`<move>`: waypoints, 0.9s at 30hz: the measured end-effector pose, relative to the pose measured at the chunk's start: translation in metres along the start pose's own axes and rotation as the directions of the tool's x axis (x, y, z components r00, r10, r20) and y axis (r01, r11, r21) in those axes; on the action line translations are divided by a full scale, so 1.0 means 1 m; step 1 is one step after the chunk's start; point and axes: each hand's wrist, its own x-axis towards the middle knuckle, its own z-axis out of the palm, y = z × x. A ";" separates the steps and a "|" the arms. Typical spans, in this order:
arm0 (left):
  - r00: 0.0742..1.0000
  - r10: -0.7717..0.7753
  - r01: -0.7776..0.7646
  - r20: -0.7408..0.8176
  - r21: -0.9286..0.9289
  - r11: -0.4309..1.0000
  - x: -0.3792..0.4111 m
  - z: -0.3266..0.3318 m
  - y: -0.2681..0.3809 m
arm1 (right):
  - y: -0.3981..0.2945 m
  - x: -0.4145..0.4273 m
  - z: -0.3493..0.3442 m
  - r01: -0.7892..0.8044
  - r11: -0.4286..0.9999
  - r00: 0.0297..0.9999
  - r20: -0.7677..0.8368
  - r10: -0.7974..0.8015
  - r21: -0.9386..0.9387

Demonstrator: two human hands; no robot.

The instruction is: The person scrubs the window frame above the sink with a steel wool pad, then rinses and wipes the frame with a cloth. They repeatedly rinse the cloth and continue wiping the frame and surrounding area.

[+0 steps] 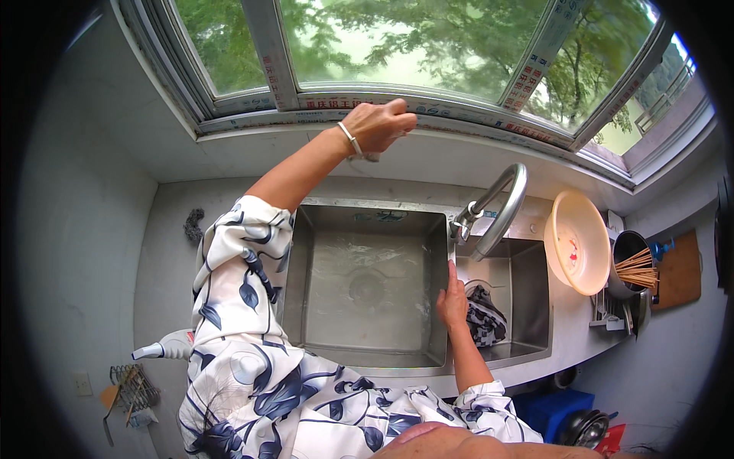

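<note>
My left hand [381, 123], with a pale bangle [350, 139] at the wrist, is raised at the lower window frame [459, 109]. Its fingers are curled; a small greyish edge shows below the palm, but I cannot tell what it is. My right hand [453, 301] rests on the divider between the two sink bowls, index finger pointing towards the faucet, and grips nothing. The large stainless-steel sink bowl [321, 275] holds shallow water. In the small sink bowl [527, 287] lies a crumpled black-and-white patterned cloth [486, 318], beside my right hand.
A curved metal faucet [510, 212] stands behind the divider. To the right are a cream plastic basin [585, 246], a pot with chopsticks [633, 269] and a wooden cutting board [679, 269]. Leftward are a steel-wool scourer [194, 224], a spray bottle [163, 346] and a wire utensil rack [135, 387].
</note>
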 end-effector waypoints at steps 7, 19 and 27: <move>0.661 -0.571 0.709 -0.487 0.156 0.688 -0.024 -0.035 -0.073 | -0.004 0.001 0.004 0.012 0.999 0.998 0.057 -0.010 -0.039; 0.564 -0.621 0.747 -0.544 0.017 0.664 -0.017 -0.019 -0.067 | -0.002 -0.001 0.003 0.016 0.999 0.999 0.040 -0.018 0.034; 0.535 -0.648 0.772 -0.542 0.002 0.636 -0.018 -0.014 -0.077 | -0.003 0.000 0.003 0.018 0.998 0.999 0.036 -0.020 0.057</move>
